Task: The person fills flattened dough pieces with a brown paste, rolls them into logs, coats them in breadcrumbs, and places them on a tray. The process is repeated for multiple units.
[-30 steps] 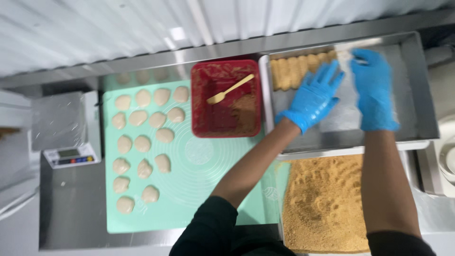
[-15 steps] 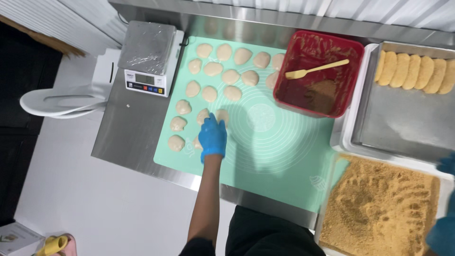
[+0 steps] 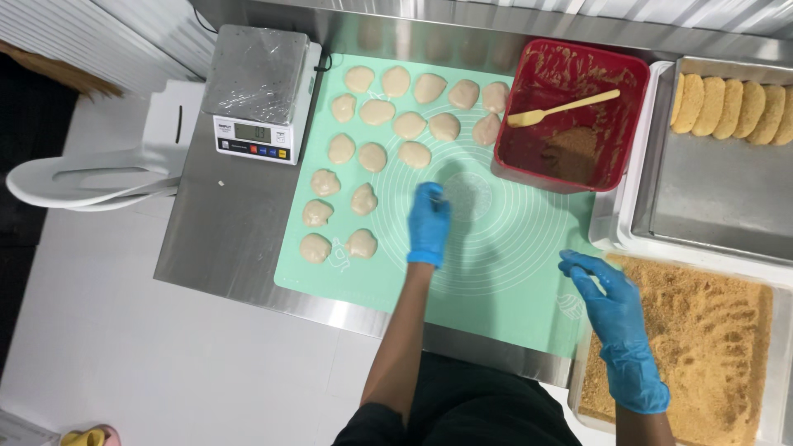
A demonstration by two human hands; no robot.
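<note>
On the far left of the steel table (image 3: pixel 231 248) sits a small scale (image 3: pixel 260 91) wrapped in clear film. Next comes my soft green mat (image 3: pixel 496 248), with pale, round dough lumps (image 3: pixel 363 198) lying in rows on it. They look smooth and squishy. My left hand (image 3: pixel 429 225), in a blue glove, is on the mat just right of the lumps, so they lie to its left, and this hand is the closer one. Its fingers look curled together, but I cannot tell if they hold anything. Further right is a red tub (image 3: pixel 570 116) with a wooden spatula (image 3: pixel 563 108). My right hand (image 3: pixel 615 326) hangs with fingers apart by the crumb tray (image 3: pixel 702 347).
</note>
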